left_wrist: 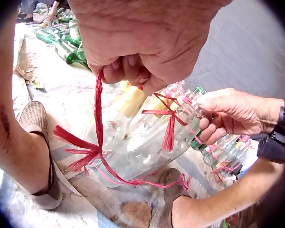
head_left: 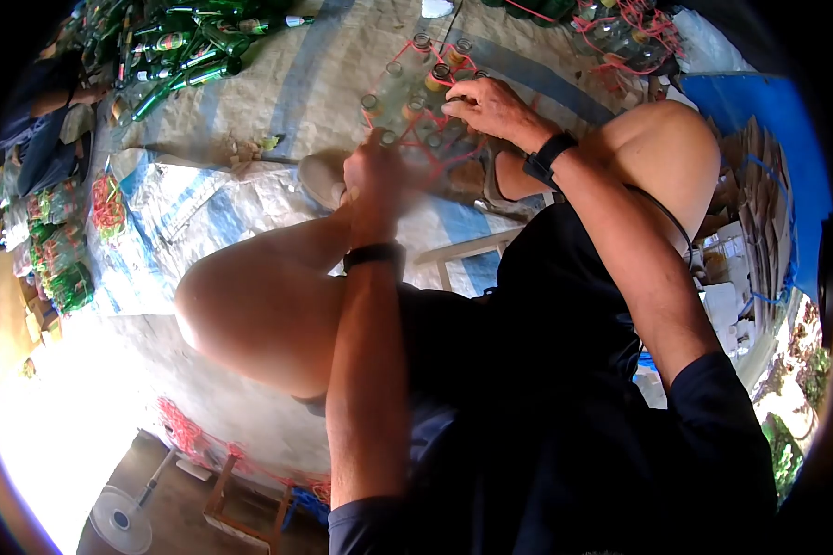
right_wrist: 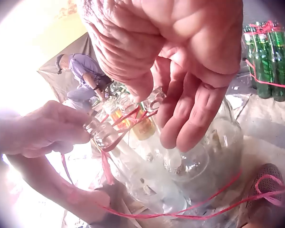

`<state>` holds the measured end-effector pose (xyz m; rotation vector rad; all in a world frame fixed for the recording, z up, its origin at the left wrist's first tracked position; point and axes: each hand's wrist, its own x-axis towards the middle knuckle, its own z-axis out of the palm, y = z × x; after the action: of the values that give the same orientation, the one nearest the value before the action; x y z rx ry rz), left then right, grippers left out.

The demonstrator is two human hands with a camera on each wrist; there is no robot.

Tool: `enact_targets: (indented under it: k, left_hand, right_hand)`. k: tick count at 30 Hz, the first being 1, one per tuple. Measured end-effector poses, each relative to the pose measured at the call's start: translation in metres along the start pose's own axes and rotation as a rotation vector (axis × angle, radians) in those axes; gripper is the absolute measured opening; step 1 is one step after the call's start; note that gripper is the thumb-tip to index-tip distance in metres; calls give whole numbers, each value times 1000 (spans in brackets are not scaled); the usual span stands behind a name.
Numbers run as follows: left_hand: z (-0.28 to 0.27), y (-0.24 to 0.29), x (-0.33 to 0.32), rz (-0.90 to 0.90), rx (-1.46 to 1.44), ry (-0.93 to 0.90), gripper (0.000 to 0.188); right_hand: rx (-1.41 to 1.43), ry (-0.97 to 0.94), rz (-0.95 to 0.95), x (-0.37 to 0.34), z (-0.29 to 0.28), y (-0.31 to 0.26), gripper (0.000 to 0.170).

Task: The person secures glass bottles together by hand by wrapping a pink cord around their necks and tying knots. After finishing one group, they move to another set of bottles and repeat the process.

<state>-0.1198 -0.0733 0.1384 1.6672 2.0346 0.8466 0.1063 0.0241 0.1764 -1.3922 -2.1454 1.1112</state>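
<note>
Clear glass bottles point(head_left: 393, 111) stand bundled between the person's feet, with red plastic string point(left_wrist: 99, 114) strung about their necks. The left hand point(head_left: 370, 176) is at the bundle's near left side. In the left wrist view its fingers are curled tightly round the string, which hangs down to a frayed knot. Across the bundle, the right hand point(head_left: 500, 106) holds a bottle neck point(right_wrist: 154, 99) between thumb and fingers. Another frayed red knot point(left_wrist: 168, 116) sits by the necks near that hand. A looser pink string point(right_wrist: 180, 216) runs round the bodies low down.
Green bottles point(head_left: 194, 60) lie heaped at the far left, near another person point(right_wrist: 83, 78). Tied green bottles point(right_wrist: 270, 61) stand beyond the bundle. More string-tied clear bottles point(head_left: 620, 37) are at the far right. A blue panel point(head_left: 759, 120) and stacked cardboard point(head_left: 754, 194) flank the right knee.
</note>
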Motion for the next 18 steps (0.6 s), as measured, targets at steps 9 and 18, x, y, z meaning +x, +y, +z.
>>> enact_targets:
  k: [9, 18]
  left_hand:
    - [5, -8, 1, 19, 50, 19, 36]
    - [0, -3, 2, 9, 4, -14, 37]
  right_hand:
    - [-46, 46, -20, -3, 8, 7, 31]
    - [-187, 264, 51, -32, 24, -17, 31]
